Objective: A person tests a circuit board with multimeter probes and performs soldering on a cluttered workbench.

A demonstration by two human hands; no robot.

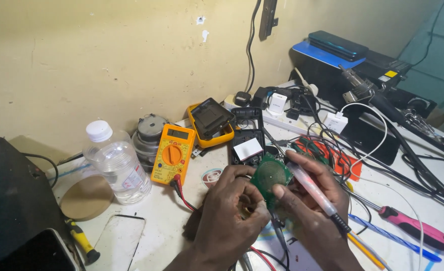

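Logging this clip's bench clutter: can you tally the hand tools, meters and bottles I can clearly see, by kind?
Multimeters: 1, the yellow meter
Plastic bottles: 1, the clear bottle
Screwdrivers: 2, the pink-handled screwdriver and the yellow-handled screwdriver
Pen-shaped tools: 1, the pale tool in the right hand
Circuit boards: 1, the green round board at the left hand
Total: 6

A green round circuit board (pixel 268 174) sits at centre. Left of it lies a yellow multimeter (pixel 172 152) with an orange dial, then a clear bottle (pixel 115 163) with a white cap. Near right lies a pink-handled screwdriver (pixel 416 229); far right, a blue-topped black box (pixel 327 55).
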